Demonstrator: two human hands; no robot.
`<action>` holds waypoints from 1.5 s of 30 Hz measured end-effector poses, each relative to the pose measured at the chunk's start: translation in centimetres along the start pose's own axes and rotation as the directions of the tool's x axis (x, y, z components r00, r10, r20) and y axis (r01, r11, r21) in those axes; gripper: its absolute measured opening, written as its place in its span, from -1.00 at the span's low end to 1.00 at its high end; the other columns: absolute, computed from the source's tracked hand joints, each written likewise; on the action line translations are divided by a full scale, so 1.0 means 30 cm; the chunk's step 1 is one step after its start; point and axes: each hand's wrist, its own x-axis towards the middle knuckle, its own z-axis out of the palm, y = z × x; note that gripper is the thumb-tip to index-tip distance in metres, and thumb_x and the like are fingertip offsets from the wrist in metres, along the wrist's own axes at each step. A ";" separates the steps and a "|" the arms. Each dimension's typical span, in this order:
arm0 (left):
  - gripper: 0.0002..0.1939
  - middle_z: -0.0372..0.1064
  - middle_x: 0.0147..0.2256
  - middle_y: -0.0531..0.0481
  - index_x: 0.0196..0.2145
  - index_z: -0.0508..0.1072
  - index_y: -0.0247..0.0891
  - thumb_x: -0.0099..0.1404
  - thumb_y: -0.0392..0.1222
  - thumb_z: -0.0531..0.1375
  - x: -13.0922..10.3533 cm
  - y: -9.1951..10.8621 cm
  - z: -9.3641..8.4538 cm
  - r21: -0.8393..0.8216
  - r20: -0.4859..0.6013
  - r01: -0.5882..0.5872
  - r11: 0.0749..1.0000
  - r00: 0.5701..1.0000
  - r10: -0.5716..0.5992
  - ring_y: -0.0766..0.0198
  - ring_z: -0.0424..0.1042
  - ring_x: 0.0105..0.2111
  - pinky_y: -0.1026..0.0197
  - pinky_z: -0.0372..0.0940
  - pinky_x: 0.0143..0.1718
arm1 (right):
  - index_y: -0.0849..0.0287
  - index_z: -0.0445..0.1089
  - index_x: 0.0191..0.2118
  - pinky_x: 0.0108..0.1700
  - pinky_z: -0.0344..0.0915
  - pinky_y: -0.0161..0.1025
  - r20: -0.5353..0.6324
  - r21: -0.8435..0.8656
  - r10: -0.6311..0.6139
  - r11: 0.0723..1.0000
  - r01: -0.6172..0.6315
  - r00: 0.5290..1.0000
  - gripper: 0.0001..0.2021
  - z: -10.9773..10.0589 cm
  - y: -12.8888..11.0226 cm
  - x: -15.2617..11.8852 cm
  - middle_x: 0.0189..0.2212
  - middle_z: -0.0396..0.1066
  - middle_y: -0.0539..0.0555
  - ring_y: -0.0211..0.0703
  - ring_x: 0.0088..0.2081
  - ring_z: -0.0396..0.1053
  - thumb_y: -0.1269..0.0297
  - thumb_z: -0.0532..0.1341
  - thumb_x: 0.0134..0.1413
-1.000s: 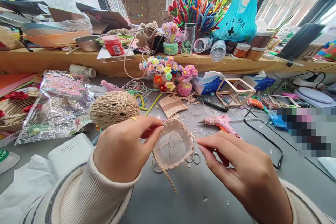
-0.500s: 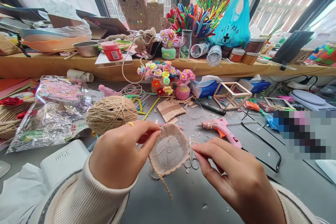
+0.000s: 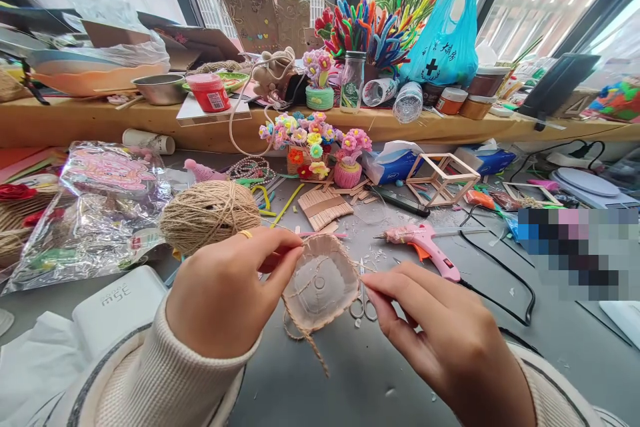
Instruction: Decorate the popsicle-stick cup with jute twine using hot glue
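A small clear plastic cup point(image 3: 320, 287) with braided twine round its rim is held above the table, its opening towards me. My left hand point(image 3: 230, 293) pinches its upper left rim between thumb and fingers. At the right side my right hand point(image 3: 435, 333) pinches a strand of twine close to the rim. A loose braided end point(image 3: 314, 350) hangs below the cup, beside a small loop. Behind my left hand lies a big ball of jute twine point(image 3: 210, 217). Scissors point(image 3: 363, 307) lie on the table, partly hidden behind the cup and my right hand.
A pink glue gun point(image 3: 425, 247) with its black cord lies to the right. Craft sticks point(image 3: 325, 207), a wooden stick frame point(image 3: 443, 177) and pipe-cleaner flowers point(image 3: 313, 137) stand farther back. At left are a white power bank point(image 3: 120, 307) and a clear plastic bag point(image 3: 107, 213).
My right hand has moved slightly left, nearer the cup's rim. My left hand keeps its pinch on the cup. The whole view has shifted a little.
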 end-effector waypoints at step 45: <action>-0.77 0.48 -0.59 0.05 -0.52 0.48 -0.22 0.08 -0.09 0.08 0.087 -0.048 0.069 -0.162 0.362 0.217 0.963 0.921 -0.147 0.30 0.43 -0.55 0.29 0.28 -0.42 | 0.32 0.47 -0.25 -0.42 0.36 -0.28 0.092 -0.084 0.020 0.996 -0.012 0.996 -0.73 0.060 0.041 -0.011 -0.49 0.44 0.09 -0.18 -0.47 0.45 0.45 0.00 0.21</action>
